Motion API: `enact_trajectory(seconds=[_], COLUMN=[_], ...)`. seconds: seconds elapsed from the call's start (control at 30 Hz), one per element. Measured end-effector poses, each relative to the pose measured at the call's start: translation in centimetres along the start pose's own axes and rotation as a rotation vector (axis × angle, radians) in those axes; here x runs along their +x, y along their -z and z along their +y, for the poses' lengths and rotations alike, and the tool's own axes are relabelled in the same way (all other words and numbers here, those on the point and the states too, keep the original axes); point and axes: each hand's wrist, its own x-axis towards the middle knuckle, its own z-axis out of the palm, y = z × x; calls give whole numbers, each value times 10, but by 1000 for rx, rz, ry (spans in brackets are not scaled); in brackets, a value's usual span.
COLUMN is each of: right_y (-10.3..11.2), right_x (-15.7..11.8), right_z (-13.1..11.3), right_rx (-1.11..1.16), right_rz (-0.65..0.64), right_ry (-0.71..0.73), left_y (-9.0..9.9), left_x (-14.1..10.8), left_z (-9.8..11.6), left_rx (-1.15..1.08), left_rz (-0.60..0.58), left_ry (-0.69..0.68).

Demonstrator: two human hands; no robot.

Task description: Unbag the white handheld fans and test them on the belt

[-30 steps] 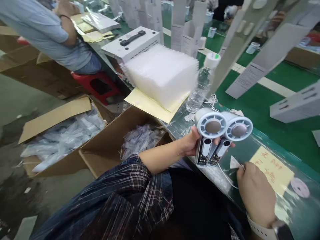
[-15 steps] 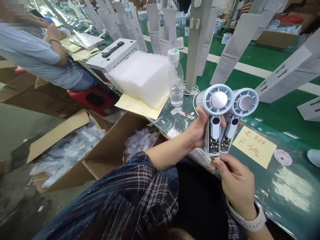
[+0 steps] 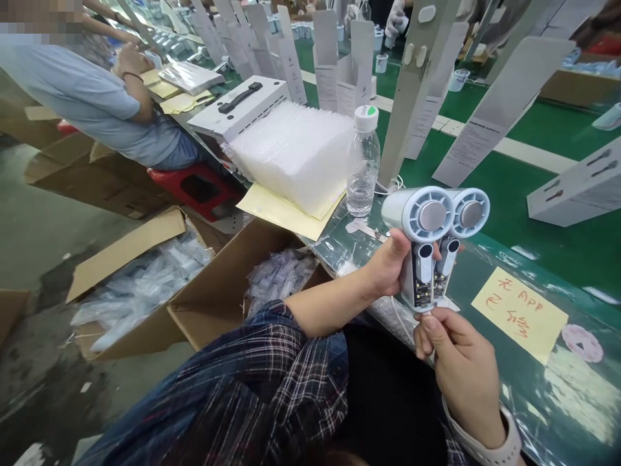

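Observation:
My left hand (image 3: 388, 264) grips two small white handheld fans (image 3: 429, 239) side by side, round grilles up, open handles showing circuit boards. My right hand (image 3: 458, 366) is just below the nearer fan's handle, fingers pinched on a white cable plug (image 3: 427, 316) at its bottom end. A thin white cable (image 3: 398, 317) trails down from there. Both hands hover over the near edge of a green table (image 3: 533, 220) covered with clear film.
A water bottle (image 3: 363, 162), a stack of white foam bags (image 3: 295, 152) on yellow paper and a yellow note (image 3: 519, 312) lie on the table. Upright white cartons (image 3: 412, 84) stand behind. Open cardboard boxes (image 3: 213, 285) of bagged parts sit lower left. A seated person (image 3: 92, 103) works at far left.
My right hand left the table surface, rose to the bottom of the nearer fan's handle and now pinches the plug there. The fans were lifted slightly and stay in my left hand.

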Motion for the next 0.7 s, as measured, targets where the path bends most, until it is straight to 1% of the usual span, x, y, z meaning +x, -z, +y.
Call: enact_trajectory(seconds=[0.1, 0.17, 0.23, 0.33, 0.4, 0.5, 0.63, 0.7], right_y=[-10, -13, -11, -4, -1, -2, -12, -16], right_x=[1, 3, 6, 9, 8, 4, -2, -3], right_z=[5, 5, 4, 3, 4, 7, 12, 14], right_rx=[167, 180, 69, -168, -197, -45, 259, 337], right_rz=[0, -8, -12, 3, 48, 104, 153, 153], right_ry=[-67, -60, 19, 188, 211, 112, -2, -40], left_y=[4, 5, 4, 2, 1, -1, -1, -2], left_x=[1, 2, 2, 1, 1, -2, -7, -9], left_z=[-6, -7, -4, 7, 13, 14, 3, -3], left_rx=[5, 13, -10, -160, -226, -200, -86, -49], left_rz=[32, 27, 8, -45, -90, -138, -63, -35], left_ry=[-47, -72, -104, -159, -182, -158, -126, -139])
